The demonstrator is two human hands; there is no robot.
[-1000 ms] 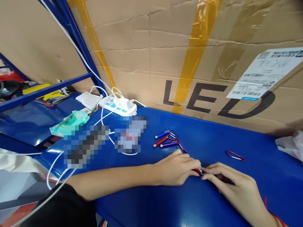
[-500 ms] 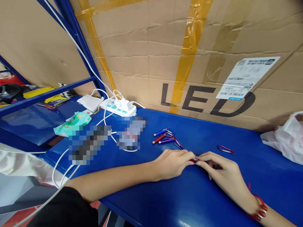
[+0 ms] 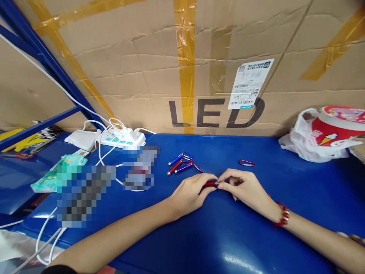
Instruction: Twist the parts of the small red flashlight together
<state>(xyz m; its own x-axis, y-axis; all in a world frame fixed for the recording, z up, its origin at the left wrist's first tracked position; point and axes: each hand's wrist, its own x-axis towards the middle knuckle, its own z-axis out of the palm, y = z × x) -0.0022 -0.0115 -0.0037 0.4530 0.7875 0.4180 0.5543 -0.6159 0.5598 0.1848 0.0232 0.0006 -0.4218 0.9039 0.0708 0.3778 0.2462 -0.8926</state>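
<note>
Yellow items (image 3: 18, 140) far left on the side shelf, can't make out what exactly. Blue frame post (image 3: 51, 72) slants up just beside them, white cable running along it. Next, a teal-green soft pack (image 3: 48, 179) near the table corner, its right part blurred out. White flat pouch (image 3: 82, 139) beyond it, then a dark blurred patch (image 3: 82, 201), unreadable to me. White power strip (image 3: 114, 140) with plug and tangled leads, back edge of the blue tabletop (image 3: 182, 236). Second, paler blurred patch (image 3: 139, 171) in front of the strip.

Moving right: three little tubes with clips, lying close together, blue (image 3: 176, 159), red (image 3: 174, 167), purple (image 3: 184, 168). Big taped carton (image 3: 203, 64) stands behind, "LED" in black.

Left hand (image 3: 191, 192), front of that trio: thumb and fingers closed around a dark red tube (image 3: 210, 183), which lies level, low over the tabletop, between both hands. Right hand (image 3: 242, 186) meets it from the other side, thumb and forefinger pinched on the silvery end, other fingers loosely curled. Loose red carabiner (image 3: 246, 163) on the tabletop just behind the right hand, touching nothing else. White shipping label (image 3: 251, 83) on the carton above. Red beaded bracelet (image 3: 283, 214) round the right wrist. Far right, red tub (image 3: 333, 129) in a crumpled white plastic bag (image 3: 296, 140).
</note>
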